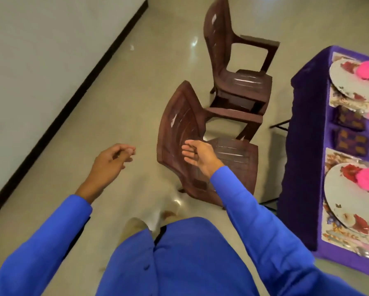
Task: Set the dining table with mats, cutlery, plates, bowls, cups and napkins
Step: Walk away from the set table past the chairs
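Probably a home dining room: laid table, plastic chairs, tiled floor.

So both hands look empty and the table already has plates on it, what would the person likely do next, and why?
Probably take hold of the near chair's backrest with the right hand and draw it toward the table. That hand hovers open just over the backrest, the left hand holds nothing, and the chair stands apart from the table.
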Available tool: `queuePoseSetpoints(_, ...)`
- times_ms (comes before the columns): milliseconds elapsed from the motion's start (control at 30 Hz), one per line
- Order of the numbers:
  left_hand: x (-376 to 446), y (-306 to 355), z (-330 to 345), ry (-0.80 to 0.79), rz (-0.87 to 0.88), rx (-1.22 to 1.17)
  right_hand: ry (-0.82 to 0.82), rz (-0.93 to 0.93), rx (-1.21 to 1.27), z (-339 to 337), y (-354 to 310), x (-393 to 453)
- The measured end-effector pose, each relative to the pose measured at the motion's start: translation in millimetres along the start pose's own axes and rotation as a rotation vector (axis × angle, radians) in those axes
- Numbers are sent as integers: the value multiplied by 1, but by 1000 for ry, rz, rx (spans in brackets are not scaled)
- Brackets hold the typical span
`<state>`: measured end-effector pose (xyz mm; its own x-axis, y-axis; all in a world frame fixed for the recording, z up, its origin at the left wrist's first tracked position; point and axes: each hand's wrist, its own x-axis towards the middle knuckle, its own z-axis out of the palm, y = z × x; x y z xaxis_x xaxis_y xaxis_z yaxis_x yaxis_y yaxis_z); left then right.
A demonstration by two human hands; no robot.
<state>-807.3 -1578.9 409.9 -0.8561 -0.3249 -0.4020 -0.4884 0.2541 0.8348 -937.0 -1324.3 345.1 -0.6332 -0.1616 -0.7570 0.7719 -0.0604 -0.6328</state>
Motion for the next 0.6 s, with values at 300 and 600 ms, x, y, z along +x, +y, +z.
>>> queuePoseSetpoints(300, 200, 30, -35, -362, 43, 53, 325, 38, 299, 53, -40, 90)
queuePoseSetpoints(600, 403, 78, -124, -674, 88, 229, 544, 2, 658, 146, -83, 109)
